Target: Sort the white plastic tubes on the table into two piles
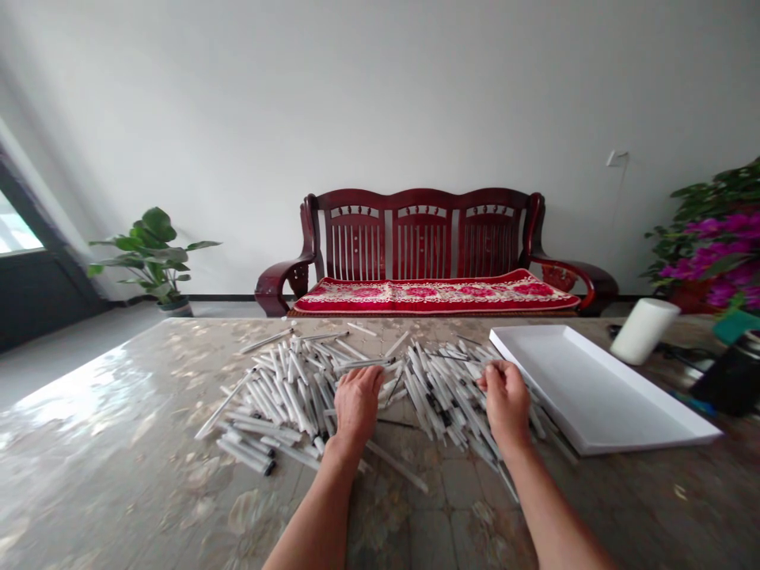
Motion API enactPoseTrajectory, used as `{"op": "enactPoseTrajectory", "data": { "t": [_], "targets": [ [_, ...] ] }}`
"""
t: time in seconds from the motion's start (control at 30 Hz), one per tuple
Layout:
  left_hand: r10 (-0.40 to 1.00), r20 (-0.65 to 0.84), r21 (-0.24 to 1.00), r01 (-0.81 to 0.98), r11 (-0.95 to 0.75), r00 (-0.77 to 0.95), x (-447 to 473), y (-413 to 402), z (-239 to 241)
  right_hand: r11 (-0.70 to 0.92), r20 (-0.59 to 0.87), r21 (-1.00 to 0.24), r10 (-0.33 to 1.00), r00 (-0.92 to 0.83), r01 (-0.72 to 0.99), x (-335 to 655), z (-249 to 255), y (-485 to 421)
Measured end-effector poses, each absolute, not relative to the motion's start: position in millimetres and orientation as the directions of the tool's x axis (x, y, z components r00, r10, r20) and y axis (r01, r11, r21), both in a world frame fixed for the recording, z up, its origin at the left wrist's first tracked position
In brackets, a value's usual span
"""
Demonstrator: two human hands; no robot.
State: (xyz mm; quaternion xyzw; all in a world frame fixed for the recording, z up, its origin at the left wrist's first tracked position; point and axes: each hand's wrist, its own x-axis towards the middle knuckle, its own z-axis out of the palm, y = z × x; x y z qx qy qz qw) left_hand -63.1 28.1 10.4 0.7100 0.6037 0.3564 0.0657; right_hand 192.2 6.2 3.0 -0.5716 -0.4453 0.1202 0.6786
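2 bare forearms [314, 522] extend from the near edge of the bench [119, 443]. Left hand [358, 404] lies palm-down and right hand [506, 402] curls narrowly on a central heap of white pens [285, 388]; any hold cannot be told. White tray [594, 388] lies right, just beside the heap.

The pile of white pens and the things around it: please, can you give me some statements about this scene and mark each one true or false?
1. The left hand rests on the pile of white pens. True.
2. The right hand is gripping the white tray. False: it is among the pens, and the white tray lies apart, to its right.
3. The tray is full of pens. False: the pens lie on the mottled table beside it.
4. A dark red wooden bench with a red patterned cushion stands behind the table. True.
5. The purple-flowered plant stands left of the bench. False: the purple-flowered plant is to the right.
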Motion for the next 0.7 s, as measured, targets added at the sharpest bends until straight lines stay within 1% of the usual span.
{"op": "enactPoseTrajectory", "data": {
  "t": [0.03,0.07,0.13,0.17,0.2,0.27,0.33,0.37,0.43,0.5,0.63,0.7],
  "targets": [
    [0.9,0.427,0.612,0.759,-0.222,-0.082,-63.6,29.1,9.8,0.317,0.476,-0.878,0.643,0.6,0.358,195.5,3.4,6.4],
    [0.895,0.412,0.715,0.669,-0.202,-0.17,-62.9,30.2,8.9,0.314,0.495,-0.867,0.621,0.607,0.386,197.4,3.6,5.9],
    [0.901,0.334,0.9,0.38,-0.216,-0.278,-57.8,32.8,6.6,0.3,0.557,-0.822,0.602,0.571,0.485,197.7,3.7,3.2],
    [0.917,0.276,0.953,0.203,-0.224,-0.286,-54.0,33.9,5.6,0.296,0.596,-0.784,0.605,0.528,0.546,196.4,3.6,1.3],
    [0.94,0.214,0.976,0.026,-0.215,-0.266,-49.7,34.8,4.9,0.3,0.634,-0.738,0.615,0.469,0.605,194.7,3.5,-0.9],
    [0.981,0.078,0.952,-0.278,-0.126,-0.177,-41.0,35.3,4.8,0.327,0.688,-0.633,0.652,0.317,0.702,190.7,3.7,-5.6],
    [0.997,-0.035,0.864,-0.504,-0.005,-0.069,-34.0,33.9,6.8,0.369,0.707,-0.548,0.685,0.179,0.75,186.4,5.3,-9.9],
    [0.997,-0.075,0.809,-0.585,0.046,-0.026,-31.3,32.6,8.4,0.387,0.71,-0.523,0.691,0.137,0.76,184.0,6.7,-12.0],
    [0.99,-0.135,0.715,-0.689,0.119,0.031,-27.0,29.3,12.0,0.412,0.708,-0.506,0.7,0.093,0.758,177.5,10.7,-15.9],
    [0.982,-0.177,0.661,-0.731,0.17,0.068,-23.1,25.4,15.1,0.43,0.683,-0.514,0.729,0.051,0.742,168.5,15.0,-19.4],
    [0.973,-0.192,0.64,-0.734,0.226,0.132,-13.5,16.6,16.4,0.472,0.586,-0.486,0.8,-0.126,0.735,148.7,17.5,-22.9],
    [0.973,-0.167,0.666,-0.71,0.23,0.159,-8.9,13.1,14.0,0.462,0.568,-0.448,0.808,-0.155,0.765,142.6,15.0,-22.4]
  ]
}}
